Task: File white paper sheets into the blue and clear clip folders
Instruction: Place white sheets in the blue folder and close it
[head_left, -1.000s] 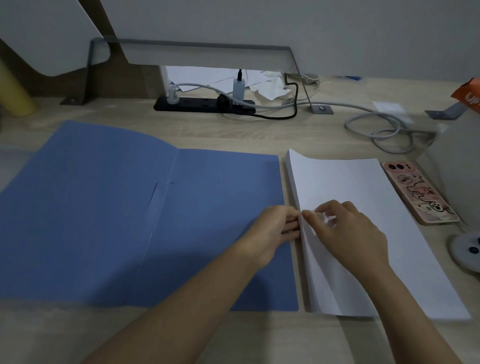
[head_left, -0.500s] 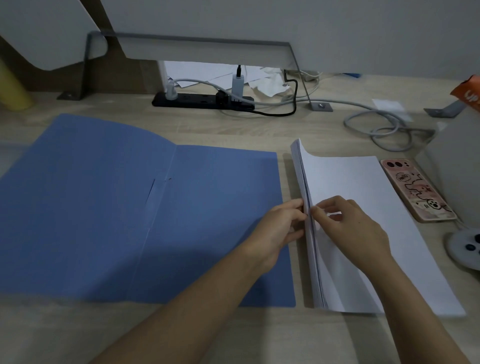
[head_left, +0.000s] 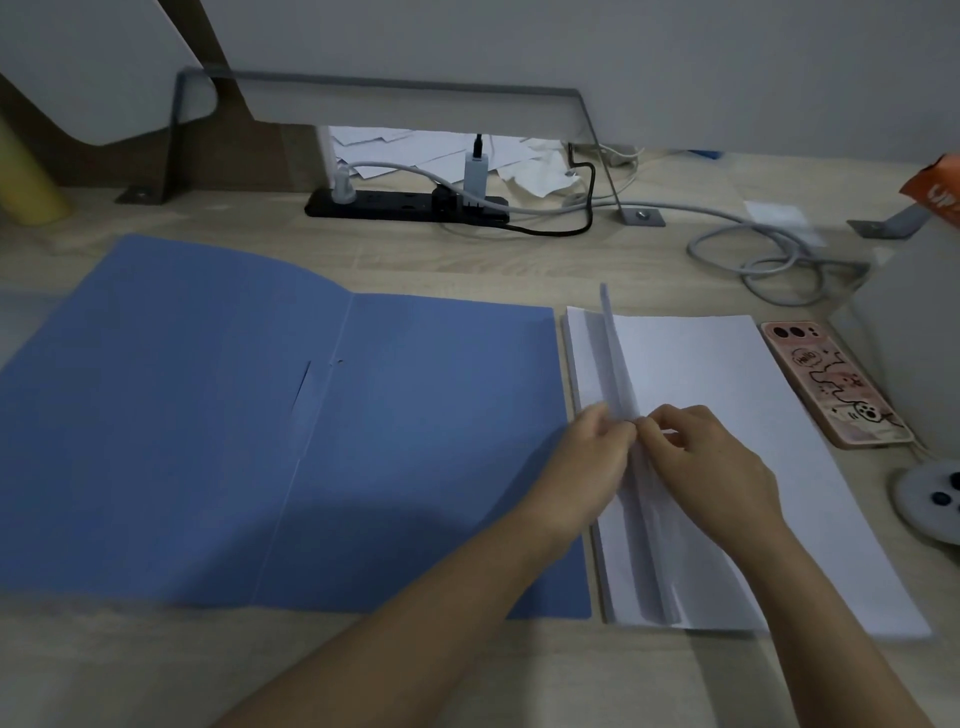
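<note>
The white paper stack (head_left: 727, 441) lies flat on the desk just to the right of the open blue folder (head_left: 311, 426), and I have a thin batch of sheets (head_left: 618, 364) stood up on edge from the stack's left side. My left hand (head_left: 587, 467) and right hand (head_left: 711, 467) meet at that raised edge, fingertips closed in a pinch on the batch from either side. To do this well, I reckon I should keep the pinch light and even, so the sheets stay squared and do not fan or crease, then carry them left and lay them flat on the folder's right panel. A phone (head_left: 826, 384) lies just beside the stack's right edge, with cables (head_left: 753, 260) behind, well clear of the route
</note>
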